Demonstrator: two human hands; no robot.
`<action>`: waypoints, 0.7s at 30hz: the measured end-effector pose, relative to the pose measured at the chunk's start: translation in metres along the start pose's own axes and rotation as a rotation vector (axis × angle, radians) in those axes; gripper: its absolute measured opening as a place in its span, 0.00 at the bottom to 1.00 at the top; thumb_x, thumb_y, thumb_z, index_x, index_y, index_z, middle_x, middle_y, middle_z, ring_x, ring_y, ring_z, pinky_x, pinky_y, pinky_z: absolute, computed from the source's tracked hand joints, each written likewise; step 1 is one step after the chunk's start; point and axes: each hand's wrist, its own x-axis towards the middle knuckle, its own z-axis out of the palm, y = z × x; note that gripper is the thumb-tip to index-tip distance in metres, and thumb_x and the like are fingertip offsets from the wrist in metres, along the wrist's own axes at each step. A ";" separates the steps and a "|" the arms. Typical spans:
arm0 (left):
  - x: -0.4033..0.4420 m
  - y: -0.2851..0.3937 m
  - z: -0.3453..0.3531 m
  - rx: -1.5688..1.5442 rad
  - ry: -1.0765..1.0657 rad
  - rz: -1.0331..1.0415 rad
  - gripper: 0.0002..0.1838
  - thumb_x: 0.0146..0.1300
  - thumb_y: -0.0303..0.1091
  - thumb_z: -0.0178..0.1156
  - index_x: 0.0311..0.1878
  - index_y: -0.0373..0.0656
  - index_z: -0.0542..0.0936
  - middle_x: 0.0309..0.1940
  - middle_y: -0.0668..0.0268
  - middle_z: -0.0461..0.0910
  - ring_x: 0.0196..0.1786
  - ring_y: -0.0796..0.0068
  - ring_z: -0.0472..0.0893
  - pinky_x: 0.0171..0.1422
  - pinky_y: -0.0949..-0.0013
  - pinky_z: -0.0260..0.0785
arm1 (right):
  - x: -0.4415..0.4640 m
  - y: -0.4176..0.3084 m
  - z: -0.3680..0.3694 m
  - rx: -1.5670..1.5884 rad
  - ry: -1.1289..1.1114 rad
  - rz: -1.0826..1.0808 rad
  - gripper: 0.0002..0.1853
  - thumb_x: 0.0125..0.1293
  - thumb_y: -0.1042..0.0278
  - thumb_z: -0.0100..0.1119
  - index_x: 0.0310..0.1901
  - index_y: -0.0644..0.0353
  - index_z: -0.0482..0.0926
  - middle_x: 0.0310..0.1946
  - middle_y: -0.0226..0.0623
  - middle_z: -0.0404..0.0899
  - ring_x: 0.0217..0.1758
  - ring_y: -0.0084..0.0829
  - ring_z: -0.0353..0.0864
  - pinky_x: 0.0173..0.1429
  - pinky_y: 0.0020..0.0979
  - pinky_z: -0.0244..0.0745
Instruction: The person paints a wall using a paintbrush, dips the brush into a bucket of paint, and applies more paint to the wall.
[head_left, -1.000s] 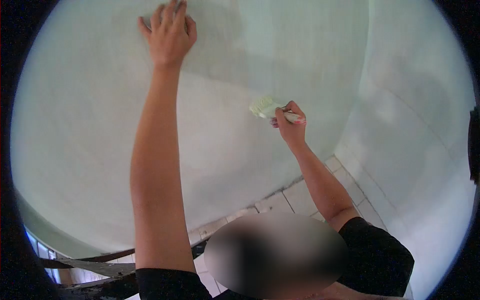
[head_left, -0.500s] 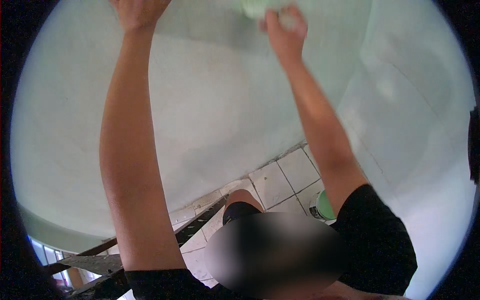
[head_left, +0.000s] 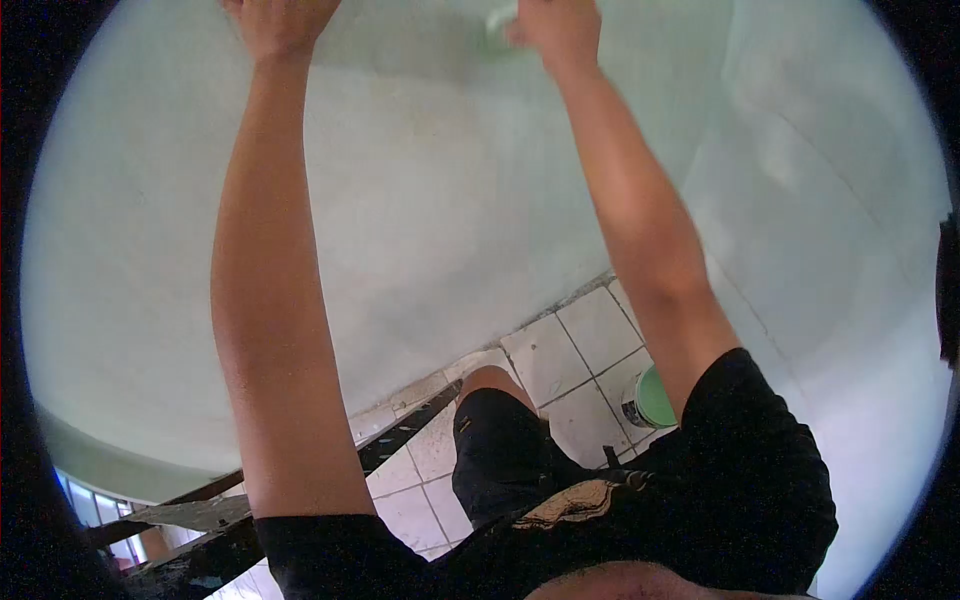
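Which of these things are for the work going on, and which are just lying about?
For the work:
brush, blurred, in the right hand
wall
bucket, probably, with green like the brush's

Just there, it seems:
floor
dark bar, use unclear

Far wall (head_left: 430, 220) pale grey-green, whiter mid-span, greener toward the right. Right wall (head_left: 840, 300) bluish white, one thin darker line. Brush (head_left: 498, 24) whitish green (blurred, shade approximate). Floor tiles (head_left: 545, 360) off-white, dark grid of joints. Bucket (head_left: 630, 408), right: green inside, dark-and-white side. Near: black shirt (head_left: 720, 480), tan print; black shorts (head_left: 490, 445), small yellow mark.
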 end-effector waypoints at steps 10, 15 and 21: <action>-0.003 0.004 -0.004 0.000 0.005 0.013 0.20 0.65 0.37 0.51 0.59 0.44 0.74 0.63 0.65 0.70 0.67 0.60 0.65 0.73 0.40 0.45 | -0.111 0.048 -0.005 0.785 0.119 -0.079 0.09 0.63 0.65 0.61 0.32 0.61 0.74 0.22 0.32 0.76 0.26 0.24 0.76 0.32 0.29 0.72; 0.000 0.006 -0.001 0.014 0.024 0.011 0.20 0.65 0.37 0.51 0.58 0.44 0.74 0.63 0.65 0.70 0.66 0.61 0.66 0.73 0.40 0.46 | -0.276 0.106 -0.058 0.681 -0.376 0.490 0.09 0.65 0.70 0.60 0.33 0.60 0.69 0.23 0.30 0.77 0.26 0.19 0.78 0.29 0.22 0.73; 0.000 0.002 -0.005 0.018 -0.031 0.001 0.20 0.65 0.37 0.50 0.59 0.45 0.74 0.63 0.66 0.70 0.66 0.61 0.66 0.73 0.41 0.46 | -0.263 0.107 -0.100 0.401 -0.366 0.227 0.22 0.60 0.64 0.65 0.52 0.57 0.66 0.32 0.41 0.84 0.32 0.34 0.86 0.33 0.30 0.78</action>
